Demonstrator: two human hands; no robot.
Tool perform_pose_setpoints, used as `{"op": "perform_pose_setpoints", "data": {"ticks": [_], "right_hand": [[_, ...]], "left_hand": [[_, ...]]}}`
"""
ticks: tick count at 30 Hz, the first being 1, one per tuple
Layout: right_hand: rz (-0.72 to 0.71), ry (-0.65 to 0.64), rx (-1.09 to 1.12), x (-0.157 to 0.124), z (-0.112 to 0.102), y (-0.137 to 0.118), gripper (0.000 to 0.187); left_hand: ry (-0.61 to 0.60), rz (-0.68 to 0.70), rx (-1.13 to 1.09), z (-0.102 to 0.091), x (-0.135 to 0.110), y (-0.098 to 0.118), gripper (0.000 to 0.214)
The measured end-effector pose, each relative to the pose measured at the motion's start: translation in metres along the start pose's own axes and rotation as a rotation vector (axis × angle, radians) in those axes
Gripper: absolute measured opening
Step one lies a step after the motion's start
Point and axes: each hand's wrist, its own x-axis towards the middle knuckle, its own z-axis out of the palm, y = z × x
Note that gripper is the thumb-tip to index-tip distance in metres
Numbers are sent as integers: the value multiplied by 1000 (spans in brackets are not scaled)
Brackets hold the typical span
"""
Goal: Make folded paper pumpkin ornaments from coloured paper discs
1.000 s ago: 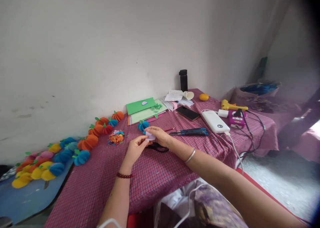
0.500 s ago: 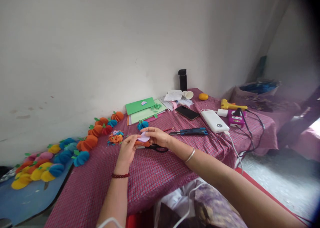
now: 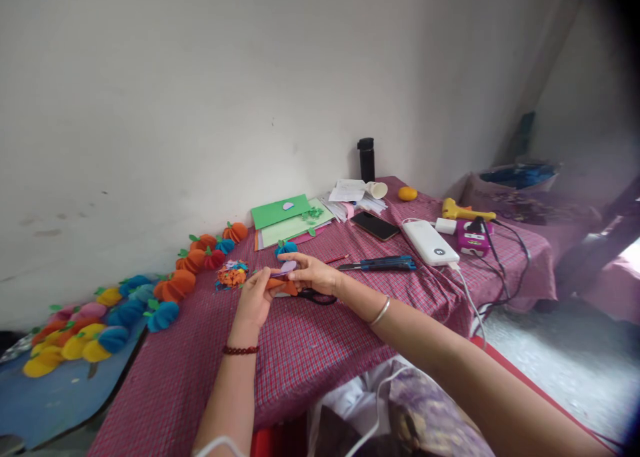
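Observation:
Between my two hands is a small piece of light purple paper (image 3: 288,267), seen partly edge-on. My left hand (image 3: 256,298) pinches its left side, thumb on top. The fingers of my right hand (image 3: 314,274) close on its right side. Just beneath the fingers shows some orange paper (image 3: 285,287), mostly hidden; whether it is held or lies on the table I cannot tell. Black-handled scissors (image 3: 317,297) lie under my right hand, their blades largely covered. A blue paper pumpkin (image 3: 286,247) sits just beyond, and a heap of coloured paper scraps (image 3: 232,275) lies to the left.
Finished paper pumpkins (image 3: 175,285) line the table's left side. Green paper sheets (image 3: 280,210) lie at the back. To the right are a blue cutter (image 3: 387,263), a phone (image 3: 375,226), a white power bank (image 3: 430,242), a yellow glue gun (image 3: 465,211) and cables.
The purple paper has tipped from facing up to a more edge-on view, with a flap raised at its right. My fingers have shifted slightly; both arms stay nearly in place.

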Motion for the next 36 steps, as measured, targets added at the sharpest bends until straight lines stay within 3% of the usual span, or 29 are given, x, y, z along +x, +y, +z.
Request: {"op": "perform_pose_setpoints", "data": {"ticks": [19,31,36], "right_hand": [[-4,-8,-18,1,-2,2,62],[-1,65,-87,4,-7,7,48],[-7,38,-85,4,-6,7,53]], "left_hand": [[34,-5,34,5,-3,2,35],[-82,-7,138,11,-6,4,35],[-70,-2,170,9,-5,2,31]]}}
